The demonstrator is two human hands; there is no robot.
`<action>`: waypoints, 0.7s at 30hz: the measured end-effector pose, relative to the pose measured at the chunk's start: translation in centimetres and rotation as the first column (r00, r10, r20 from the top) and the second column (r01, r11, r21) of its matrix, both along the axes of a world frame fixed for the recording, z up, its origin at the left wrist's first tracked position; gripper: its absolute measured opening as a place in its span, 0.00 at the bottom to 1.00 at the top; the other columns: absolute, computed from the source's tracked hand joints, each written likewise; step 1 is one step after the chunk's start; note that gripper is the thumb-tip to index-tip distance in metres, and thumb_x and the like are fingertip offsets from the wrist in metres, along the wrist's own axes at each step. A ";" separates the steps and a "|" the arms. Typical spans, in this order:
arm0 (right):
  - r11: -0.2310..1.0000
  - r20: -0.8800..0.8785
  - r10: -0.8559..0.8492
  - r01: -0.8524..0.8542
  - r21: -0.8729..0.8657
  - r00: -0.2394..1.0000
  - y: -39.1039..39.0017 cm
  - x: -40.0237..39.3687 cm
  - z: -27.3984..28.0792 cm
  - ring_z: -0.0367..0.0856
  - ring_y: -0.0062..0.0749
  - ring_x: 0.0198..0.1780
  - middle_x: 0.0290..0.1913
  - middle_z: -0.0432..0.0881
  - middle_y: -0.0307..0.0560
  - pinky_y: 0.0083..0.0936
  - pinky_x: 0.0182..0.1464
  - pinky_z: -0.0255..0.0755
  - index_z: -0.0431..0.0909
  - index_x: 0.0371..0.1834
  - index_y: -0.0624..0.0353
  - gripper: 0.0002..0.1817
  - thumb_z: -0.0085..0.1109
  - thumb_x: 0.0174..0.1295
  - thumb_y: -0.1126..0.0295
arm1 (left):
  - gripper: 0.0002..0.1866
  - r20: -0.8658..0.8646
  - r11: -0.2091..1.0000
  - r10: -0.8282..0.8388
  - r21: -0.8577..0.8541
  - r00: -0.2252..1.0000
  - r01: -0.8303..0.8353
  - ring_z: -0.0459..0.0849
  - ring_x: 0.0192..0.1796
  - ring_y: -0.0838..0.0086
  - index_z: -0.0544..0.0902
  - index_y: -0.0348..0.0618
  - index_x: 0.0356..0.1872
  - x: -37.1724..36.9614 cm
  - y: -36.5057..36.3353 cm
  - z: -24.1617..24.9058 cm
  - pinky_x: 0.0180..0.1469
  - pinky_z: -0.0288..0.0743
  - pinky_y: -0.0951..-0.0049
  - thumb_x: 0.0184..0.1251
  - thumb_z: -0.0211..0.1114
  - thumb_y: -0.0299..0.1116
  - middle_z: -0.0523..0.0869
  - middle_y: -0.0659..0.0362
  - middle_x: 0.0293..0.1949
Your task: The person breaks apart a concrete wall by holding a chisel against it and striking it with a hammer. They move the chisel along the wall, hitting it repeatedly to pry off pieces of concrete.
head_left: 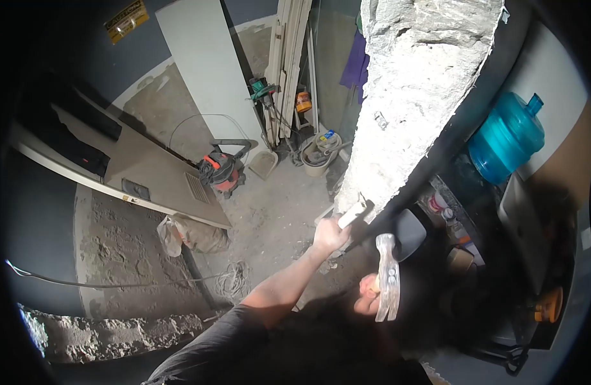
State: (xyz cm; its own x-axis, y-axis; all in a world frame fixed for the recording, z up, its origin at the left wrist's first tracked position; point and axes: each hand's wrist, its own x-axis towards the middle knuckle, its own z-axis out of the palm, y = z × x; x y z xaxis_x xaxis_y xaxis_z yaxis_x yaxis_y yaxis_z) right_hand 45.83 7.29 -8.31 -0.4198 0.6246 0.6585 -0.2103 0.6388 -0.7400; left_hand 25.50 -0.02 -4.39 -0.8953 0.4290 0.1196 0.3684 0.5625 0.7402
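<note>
My left hand (330,235) is stretched forward, its fingers wrapped round a short white cylinder (352,215), perhaps the handle of a chisel. The cylinder's far end is close to the lower part of a rough, chipped white wall edge (411,109); whether it touches cannot be made out. Nearer my body, my right hand (367,296) is closed on a claw hammer (388,276). The worn, pale hammer head faces the camera, claws towards me, and hides most of the handle.
A blue water jug (507,138) stands at the right above a dark shelf with bottles. A red and black vacuum (221,173), a dustpan (264,164) and a filled bucket (318,154) stand on the dusty floor. Coiled cable (233,279) lies at left.
</note>
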 end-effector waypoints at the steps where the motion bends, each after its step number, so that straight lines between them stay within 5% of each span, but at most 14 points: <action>1: 0.999 -0.050 0.042 -0.041 0.022 0.998 0.2 0.3 0.4 0.83 0.38 0.30 0.31 0.84 0.45 0.35 0.29 0.75 0.82 0.35 0.59 0.05 0.60 0.63 0.70 | 0.16 -0.009 0.999 0.033 0.030 0.999 -0.033 0.84 0.37 0.42 0.82 0.33 0.32 0.4 0.0 0.4 0.42 0.79 0.51 0.59 0.63 0.40 0.84 0.39 0.30; 6: 0.987 -0.102 0.015 0.001 0.158 0.995 1.1 2.2 -3.0 0.83 0.35 0.30 0.28 0.83 0.43 0.31 0.28 0.74 0.83 0.33 0.59 0.06 0.60 0.63 0.70 | 0.15 0.061 0.995 0.058 0.078 0.996 -0.063 0.85 0.38 0.43 0.82 0.34 0.34 -0.2 0.5 1.2 0.44 0.79 0.52 0.57 0.63 0.39 0.84 0.37 0.30; 8: 0.982 0.152 0.188 -0.184 -0.039 0.970 0.8 2.7 1.6 0.83 0.37 0.30 0.29 0.83 0.46 0.31 0.28 0.74 0.84 0.33 0.61 0.07 0.61 0.63 0.70 | 0.15 0.100 0.992 0.077 0.093 0.992 -0.087 0.85 0.38 0.43 0.83 0.34 0.34 -0.4 0.8 1.3 0.44 0.79 0.53 0.57 0.64 0.38 0.84 0.37 0.31; 12: 0.997 0.080 0.073 -0.070 -0.038 0.994 -0.5 1.7 3.2 0.82 0.45 0.29 0.30 0.82 0.53 0.33 0.28 0.74 0.83 0.34 0.64 0.09 0.60 0.61 0.68 | 0.15 0.215 0.978 0.085 0.167 0.973 -0.122 0.85 0.39 0.44 0.84 0.33 0.33 0.1 1.3 1.7 0.44 0.78 0.54 0.58 0.64 0.38 0.84 0.37 0.30; 13: 0.964 -0.016 0.254 -0.254 -0.074 0.967 -0.3 0.9 5.6 0.80 0.50 0.28 0.30 0.81 0.56 0.37 0.29 0.74 0.82 0.37 0.64 0.10 0.60 0.59 0.67 | 0.15 0.249 0.973 0.099 0.178 0.964 -0.145 0.86 0.39 0.45 0.84 0.33 0.32 0.5 1.3 2.3 0.44 0.78 0.54 0.58 0.63 0.39 0.84 0.37 0.30; 14: 0.971 -0.001 0.236 -0.236 0.041 0.972 -0.5 0.0 6.3 0.79 0.60 0.30 0.31 0.80 0.62 0.43 0.31 0.74 0.79 0.42 0.67 0.16 0.57 0.61 0.63 | 0.15 0.249 0.974 0.095 0.177 0.964 -0.142 0.86 0.39 0.45 0.84 0.33 0.32 0.7 1.5 2.5 0.44 0.78 0.54 0.58 0.63 0.39 0.84 0.37 0.30; 16: 0.978 0.341 0.164 -0.198 0.068 0.926 -0.4 -1.4 10.5 0.79 0.67 0.33 0.32 0.80 0.67 0.46 0.35 0.74 0.77 0.45 0.70 0.21 0.54 0.66 0.58 | 0.17 0.288 0.952 0.105 0.246 0.952 -0.179 0.86 0.36 0.45 0.84 0.32 0.30 1.2 1.5 2.9 0.42 0.78 0.54 0.59 0.63 0.40 0.84 0.38 0.28; 18: 0.992 0.695 0.122 -0.099 -0.072 0.708 -0.3 -3.9 12.8 0.81 0.68 0.39 0.34 0.83 0.66 0.51 0.37 0.72 0.77 0.38 0.67 0.21 0.50 0.72 0.55 | 0.17 0.304 0.958 0.120 0.215 0.945 -0.191 0.86 0.35 0.46 0.84 0.32 0.29 1.4 1.2 3.6 0.40 0.78 0.55 0.59 0.63 0.40 0.84 0.37 0.27; 20: 0.997 0.635 0.074 -0.081 -0.018 0.769 0.0 -3.9 11.4 0.80 0.65 0.35 0.29 0.80 0.66 0.46 0.38 0.74 0.76 0.44 0.71 0.22 0.51 0.71 0.56 | 0.18 0.329 0.965 0.157 0.151 0.931 -0.216 0.87 0.32 0.47 0.84 0.31 0.26 1.1 1.2 4.6 0.38 0.78 0.55 0.60 0.62 0.41 0.83 0.36 0.25; 21: 0.987 0.551 0.162 -0.125 -0.104 0.818 -0.3 -3.4 12.0 0.78 0.51 0.29 0.25 0.78 0.56 0.40 0.32 0.71 0.76 0.39 0.68 0.22 0.47 0.73 0.55 | 0.19 0.278 0.957 0.166 0.187 0.946 -0.223 0.86 0.26 0.54 0.82 0.28 0.24 1.1 1.1 4.6 0.32 0.78 0.57 0.60 0.62 0.39 0.83 0.39 0.21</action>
